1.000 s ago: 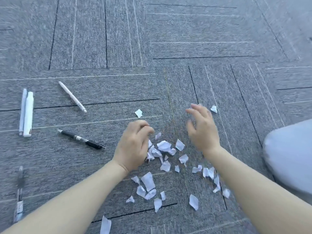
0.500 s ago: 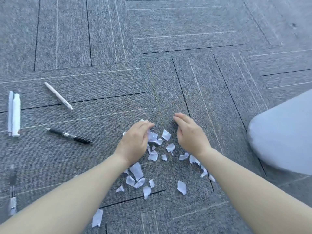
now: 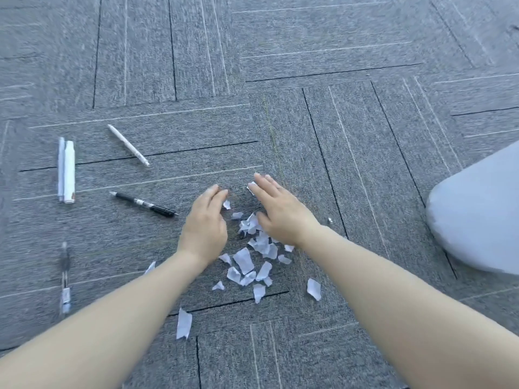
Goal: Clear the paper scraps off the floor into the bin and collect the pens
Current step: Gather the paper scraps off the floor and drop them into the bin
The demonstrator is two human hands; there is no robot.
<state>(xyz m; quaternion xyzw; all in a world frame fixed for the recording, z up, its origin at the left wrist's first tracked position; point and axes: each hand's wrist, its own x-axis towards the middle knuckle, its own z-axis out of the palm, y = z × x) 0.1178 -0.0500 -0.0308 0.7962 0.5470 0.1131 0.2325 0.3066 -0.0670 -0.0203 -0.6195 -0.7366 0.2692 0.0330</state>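
Observation:
Several white paper scraps (image 3: 254,256) lie in a loose heap on the grey carpet between my hands. My left hand (image 3: 206,223) rests on the carpet at the heap's left edge, fingers straight and pointing forward. My right hand (image 3: 276,210) lies flat over the heap's far right part, fingers spread, a scrap showing at its fingertips. A black pen (image 3: 143,204) lies left of my left hand. Farther left lie a white pen (image 3: 128,145), two white markers side by side (image 3: 66,169) and a clear pen (image 3: 65,277). No bin is in view.
A loose scrap (image 3: 184,323) lies nearer me by my left forearm, another (image 3: 314,289) by my right forearm. A pale grey rounded shape (image 3: 483,211) fills the right edge. Grey carpet tiles stretch away ahead.
Both hands have drawn together over the scraps and flattened out from a curled pose; the scraps are bunched closer. The view has shifted slightly.

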